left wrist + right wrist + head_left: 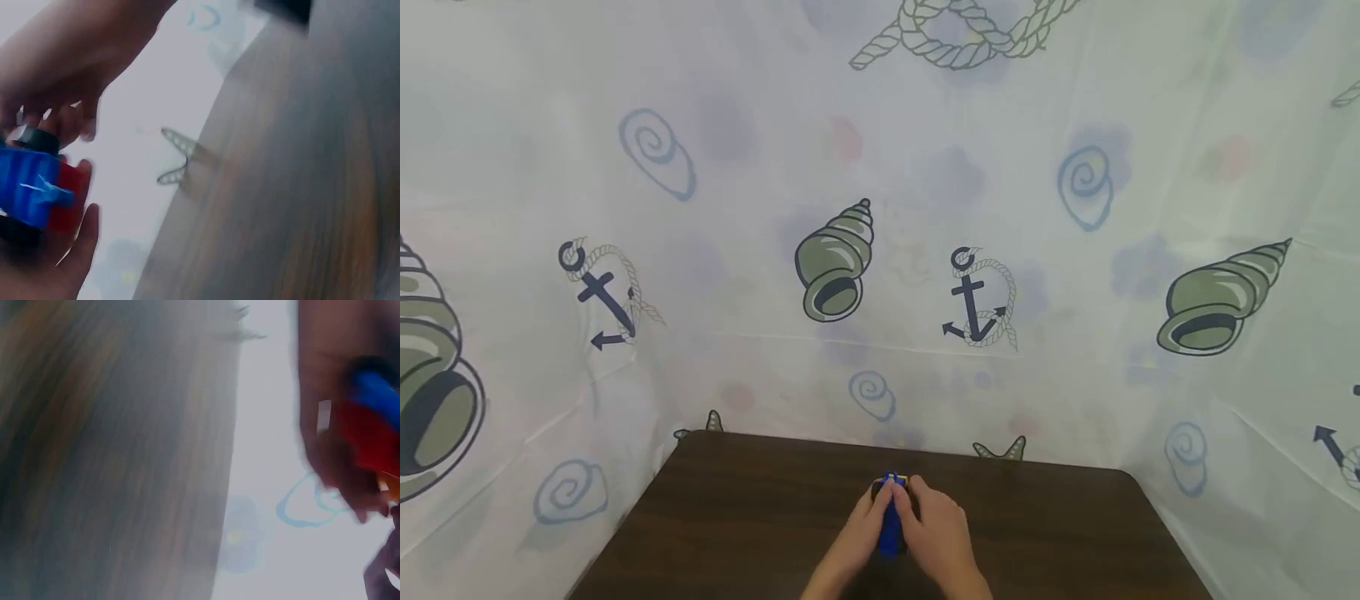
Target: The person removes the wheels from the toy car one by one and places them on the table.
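Both hands hold a small blue toy vehicle (891,529) between them, over the dark table. My left hand (863,523) grips it from the left and my right hand (938,525) from the right, with the thumbs close together on top. A bit of yellow shows at its far end. In the left wrist view the toy's blue body (28,184) has a red part (65,197) and a black wheel (34,139). The right wrist view is blurred; the red part (369,434) shows there beside curled fingers. Much of the toy is hidden by the hands.
The dark wooden table (760,500) has rounded far corners. Behind it and along both sides hangs a pale cloth (910,150) printed with shells, anchors, ropes and starfish.
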`<state>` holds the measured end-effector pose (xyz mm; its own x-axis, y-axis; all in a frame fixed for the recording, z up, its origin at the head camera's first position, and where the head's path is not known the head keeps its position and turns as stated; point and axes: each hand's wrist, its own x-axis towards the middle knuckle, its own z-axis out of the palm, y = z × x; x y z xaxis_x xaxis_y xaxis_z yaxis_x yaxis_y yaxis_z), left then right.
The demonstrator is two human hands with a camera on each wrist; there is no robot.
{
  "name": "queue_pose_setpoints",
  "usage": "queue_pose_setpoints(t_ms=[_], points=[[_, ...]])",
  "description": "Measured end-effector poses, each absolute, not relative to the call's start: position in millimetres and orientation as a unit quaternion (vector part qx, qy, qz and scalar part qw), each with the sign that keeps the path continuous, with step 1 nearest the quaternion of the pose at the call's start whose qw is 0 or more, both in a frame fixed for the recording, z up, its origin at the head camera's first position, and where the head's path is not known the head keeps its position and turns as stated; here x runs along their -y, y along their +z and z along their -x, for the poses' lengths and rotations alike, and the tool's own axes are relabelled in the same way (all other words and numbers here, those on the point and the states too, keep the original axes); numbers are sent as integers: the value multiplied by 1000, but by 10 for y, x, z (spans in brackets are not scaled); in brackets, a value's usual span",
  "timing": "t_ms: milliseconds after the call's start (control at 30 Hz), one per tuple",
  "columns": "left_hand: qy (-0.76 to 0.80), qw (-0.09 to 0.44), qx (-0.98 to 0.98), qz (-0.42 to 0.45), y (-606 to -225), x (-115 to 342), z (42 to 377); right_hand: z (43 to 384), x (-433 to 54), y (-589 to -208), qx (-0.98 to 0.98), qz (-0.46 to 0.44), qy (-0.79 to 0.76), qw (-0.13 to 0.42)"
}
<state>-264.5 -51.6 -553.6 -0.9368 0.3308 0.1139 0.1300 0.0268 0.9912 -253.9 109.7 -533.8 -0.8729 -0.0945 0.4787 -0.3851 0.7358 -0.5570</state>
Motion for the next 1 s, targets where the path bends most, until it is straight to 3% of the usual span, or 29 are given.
queue_pose_setpoints(t_ms=[133,400,600,867,1000], points=[[647,-3,-748,-147,-5499,385,2675,2607,-1052,-5293,916,-125,245,293],[563,-97,-818,-64,-5528,241,2609,2617,-1051,-5356,914,-138,239,298],[570,-81,-815,-64,-5482,293,2576,2660,-1112,-5358,895,-195,219,336],[587,-50,-803,-94,-5461,326,2641,2833,-1160,-5408,835,-273,199,434],[568,-62,-814,-102,-5454,321,2672,2895,-1160,-5440,823,-276,195,457]])
